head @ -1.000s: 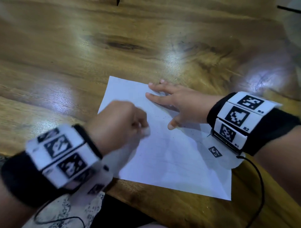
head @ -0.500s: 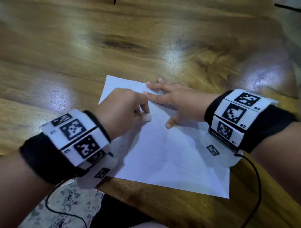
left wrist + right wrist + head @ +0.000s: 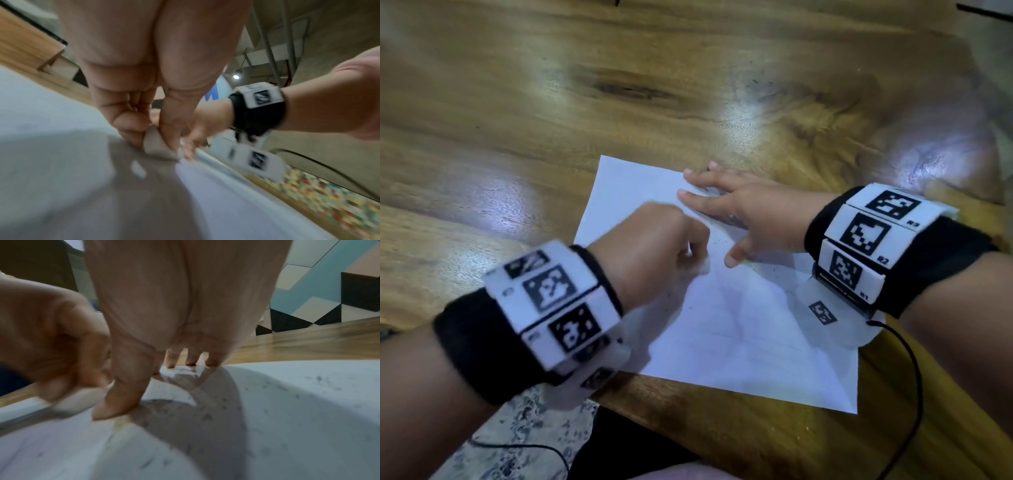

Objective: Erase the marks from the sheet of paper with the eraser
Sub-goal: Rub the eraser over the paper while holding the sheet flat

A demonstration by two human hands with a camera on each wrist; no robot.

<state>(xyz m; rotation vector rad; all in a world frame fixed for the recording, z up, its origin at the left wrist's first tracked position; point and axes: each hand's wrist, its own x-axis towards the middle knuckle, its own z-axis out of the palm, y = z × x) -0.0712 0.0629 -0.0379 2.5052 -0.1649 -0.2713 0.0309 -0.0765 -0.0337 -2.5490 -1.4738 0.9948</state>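
From the head view, the left hand (image 3: 654, 246) pinched the eraser (image 3: 702, 265) on the sheet of paper (image 3: 739, 325), having slid back from half a second before, so rubbing continued. The left wrist view showed the eraser touching paper. The right wrist view showed the right hand (image 3: 164, 313) spread flat, pinning the sheet amid eraser crumbs (image 3: 205, 417).

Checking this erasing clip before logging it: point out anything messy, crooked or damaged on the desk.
Dark eraser crumbs are scattered over the sheet of paper near the right hand, which presses it flat. The sheet lies askew, its near corner overhanging the wooden table edge. The left hand pinches the eraser. No tears visible.
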